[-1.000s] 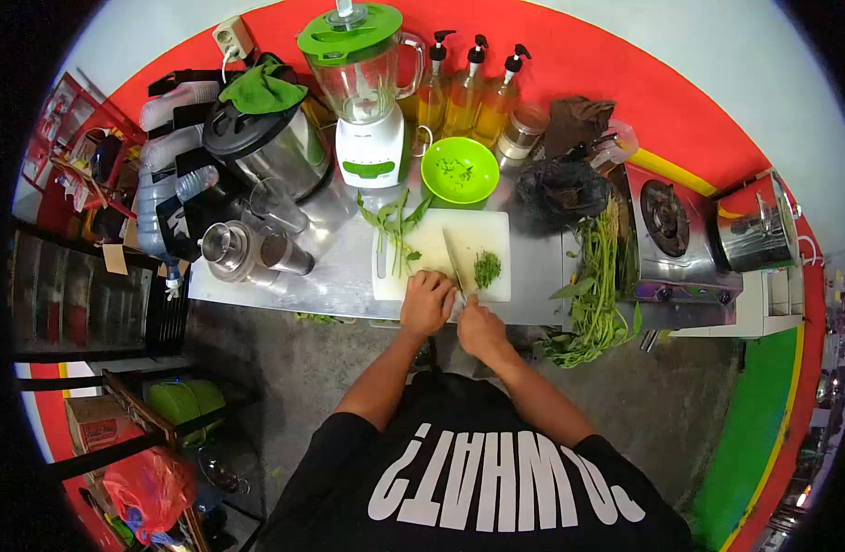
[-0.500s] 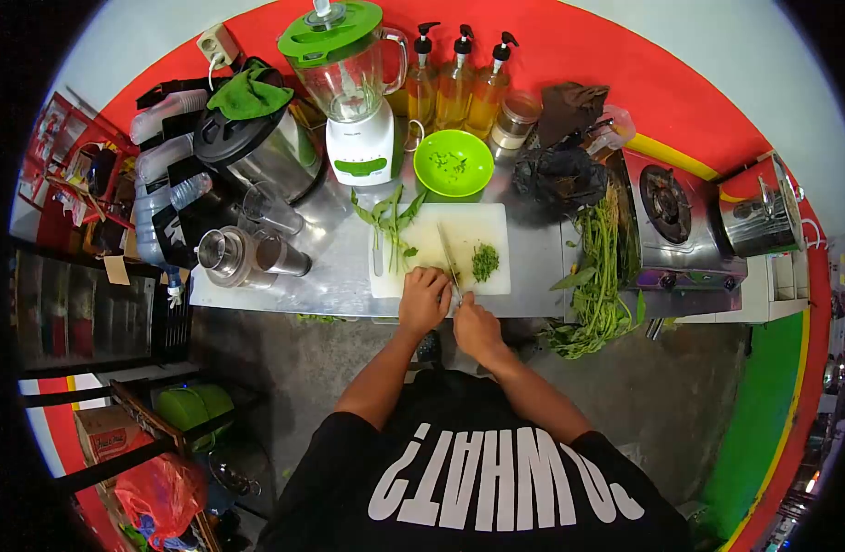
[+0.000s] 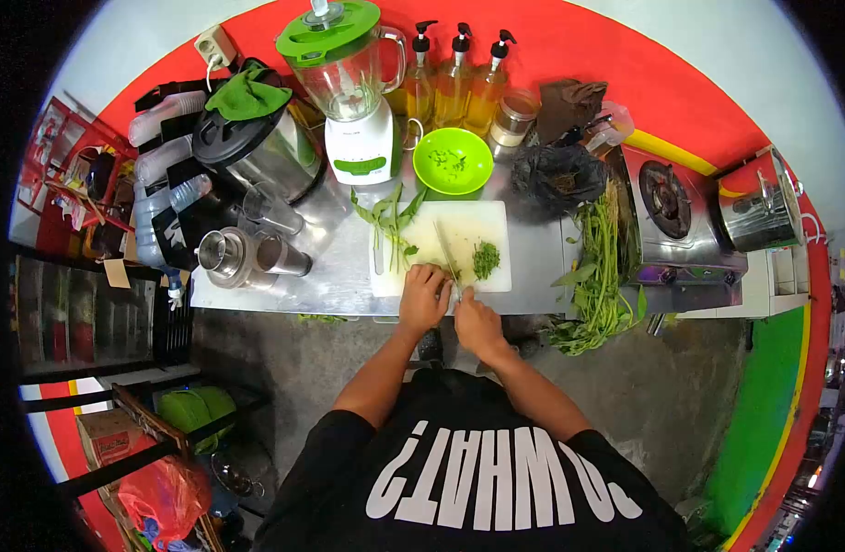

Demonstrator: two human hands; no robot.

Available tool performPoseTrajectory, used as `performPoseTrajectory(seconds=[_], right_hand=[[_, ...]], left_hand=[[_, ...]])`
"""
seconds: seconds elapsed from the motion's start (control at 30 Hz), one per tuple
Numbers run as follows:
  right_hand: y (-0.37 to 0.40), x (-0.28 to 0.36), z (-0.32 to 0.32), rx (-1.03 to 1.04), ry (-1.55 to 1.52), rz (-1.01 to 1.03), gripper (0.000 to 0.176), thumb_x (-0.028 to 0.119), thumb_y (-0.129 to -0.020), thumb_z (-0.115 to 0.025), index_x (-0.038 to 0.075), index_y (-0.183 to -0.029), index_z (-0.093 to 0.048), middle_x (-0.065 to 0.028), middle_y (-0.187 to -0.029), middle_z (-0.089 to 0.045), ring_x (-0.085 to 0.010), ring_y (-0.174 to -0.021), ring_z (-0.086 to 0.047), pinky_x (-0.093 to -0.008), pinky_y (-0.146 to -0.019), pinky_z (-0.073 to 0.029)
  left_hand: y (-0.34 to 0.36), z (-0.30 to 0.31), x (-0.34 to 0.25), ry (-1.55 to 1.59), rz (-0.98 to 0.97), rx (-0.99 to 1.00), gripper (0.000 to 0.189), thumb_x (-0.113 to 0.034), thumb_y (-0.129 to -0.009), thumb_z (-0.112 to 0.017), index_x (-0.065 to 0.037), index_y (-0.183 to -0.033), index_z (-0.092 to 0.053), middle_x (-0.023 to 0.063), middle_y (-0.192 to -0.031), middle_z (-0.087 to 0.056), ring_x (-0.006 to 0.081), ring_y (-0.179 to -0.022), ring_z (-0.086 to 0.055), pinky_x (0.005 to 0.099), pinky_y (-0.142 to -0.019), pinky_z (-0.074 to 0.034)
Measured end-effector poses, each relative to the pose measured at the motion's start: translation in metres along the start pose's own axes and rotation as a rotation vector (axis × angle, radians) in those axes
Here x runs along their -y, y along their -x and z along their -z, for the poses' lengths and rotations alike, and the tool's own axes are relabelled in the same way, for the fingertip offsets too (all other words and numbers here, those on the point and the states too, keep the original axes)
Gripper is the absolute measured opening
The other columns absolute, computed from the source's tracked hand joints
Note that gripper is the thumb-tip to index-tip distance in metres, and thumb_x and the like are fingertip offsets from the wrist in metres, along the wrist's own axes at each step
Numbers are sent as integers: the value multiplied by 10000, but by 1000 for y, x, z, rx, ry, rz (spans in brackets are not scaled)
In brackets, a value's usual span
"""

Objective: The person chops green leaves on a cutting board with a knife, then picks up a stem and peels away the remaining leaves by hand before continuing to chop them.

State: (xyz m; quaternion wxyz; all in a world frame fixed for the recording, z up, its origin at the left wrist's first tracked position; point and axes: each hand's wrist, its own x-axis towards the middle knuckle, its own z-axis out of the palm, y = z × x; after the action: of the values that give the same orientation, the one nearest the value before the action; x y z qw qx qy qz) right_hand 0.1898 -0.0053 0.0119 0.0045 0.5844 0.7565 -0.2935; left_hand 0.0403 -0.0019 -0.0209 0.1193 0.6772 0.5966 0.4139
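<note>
On the white cutting board (image 3: 488, 221), my right hand (image 3: 476, 320) is closed around the handle of a kitchen knife (image 3: 444, 243), its blade pointing away from me. My left hand (image 3: 426, 294) lies just left of the blade, fingers curled down on the board. Bits of green show by its fingertips, but what lies under the fingers is hidden. A small heap of chopped greens (image 3: 486, 260) sits right of the knife. Leafy green stems (image 3: 390, 221) lie across the board's left part. Behind the board stands a bright green bowl (image 3: 453, 180) with some green pieces inside.
Left of the board are a blender (image 3: 360, 138), a clear glass (image 3: 275, 212) and a metal shaker (image 3: 227, 256). Pump bottles (image 3: 452, 92) line the red wall. To the right are a black plastic bag (image 3: 558, 175), long green stems (image 3: 599, 276) overhanging the edge, and a gas stove (image 3: 666, 202).
Both hands and the knife stay in nearly the same place on the board. The whole view has shifted very slightly; nothing else visibly differs.
</note>
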Motion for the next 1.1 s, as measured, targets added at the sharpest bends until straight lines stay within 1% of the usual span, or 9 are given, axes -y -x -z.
performPoseTrajectory(seconds=[0.17,0.37,0.5,0.53,0.63,0.77,0.83,0.93,1.1], right_hand=[[-9,-3,14,94,71,26,421,262,-1034,-467,-80,-1278,-429,-297,-916,-691,-501,-831,-668,-601,-756,-512],[5,0,-1,13,-70,-3,345,235,-1018,-484,-66,-1185,-456,-321,-900,-679,-511,-830,-667,-605,-779,-510],[-13,0,1,14,60,45,307,218,-1014,-498,-55,-1149,-460,-308,-895,-681,-498,-839,-670,-592,-749,-521],[-10,10,22,116,72,15,325,229,-1014,-502,-54,-1171,-463,-307,-918,-681,-494,-873,-669,-584,-764,-522],[-1,7,32,181,69,33,352,239,-1018,-499,-58,-1202,-451,-312,-970,-679,-497,-917,-666,-582,-803,-518],[3,7,9,152,44,-64,391,249,-1025,-486,-77,-1235,-439,-330,-1036,-667,-511,-953,-660,-581,-827,-514],[0,11,12,115,55,-38,407,261,-1025,-481,-70,-1257,-437,-328,-1040,-669,-498,-967,-662,-579,-838,-512],[-16,6,20,235,117,-11,419,268,-1022,-476,-67,-1271,-449,-316,-1074,-669,-470,-999,-665,-567,-861,-513],[0,10,36,244,99,8,455,266,-1010,-492,-83,-1296,-427,-311,-1092,-672,-480,-1008,-661,-560,-867,-515]], left_hand=[[2,-1,3,17,-38,7,105,-73,-869,-659,-22,-960,-647,128,-974,-590,346,-945,-524,449,-845,-430],[3,-2,2,20,-22,-17,77,-44,-858,-669,-23,-930,-650,125,-945,-614,347,-912,-539,447,-825,-432],[3,-3,5,18,-36,-11,82,-43,-858,-668,-29,-935,-647,119,-946,-615,347,-913,-542,452,-819,-438],[4,-4,6,-9,-5,33,75,-80,-876,-649,-44,-941,-639,101,-989,-610,334,-961,-533,452,-841,-431],[2,0,0,15,-20,-10,75,-51,-865,-665,-30,-935,-652,115,-949,-618,342,-925,-548,448,-823,-441],[2,1,-1,6,-21,-16,70,-54,-870,-664,-22,-932,-653,114,-940,-628,336,-922,-552,443,-815,-442],[1,1,0,3,-23,-17,82,-50,-873,-659,-22,-950,-653,119,-928,-629,342,-921,-552,443,-824,-437],[4,1,-1,28,50,11,209,-58,-871,-667,-33,-1072,-615,130,-962,-619,356,-933,-551,442,-845,-433],[3,2,-3,78,86,-13,270,-62,-874,-673,-37,-1129,-589,126,-956,-615,343,-926,-564,443,-857,-436]])
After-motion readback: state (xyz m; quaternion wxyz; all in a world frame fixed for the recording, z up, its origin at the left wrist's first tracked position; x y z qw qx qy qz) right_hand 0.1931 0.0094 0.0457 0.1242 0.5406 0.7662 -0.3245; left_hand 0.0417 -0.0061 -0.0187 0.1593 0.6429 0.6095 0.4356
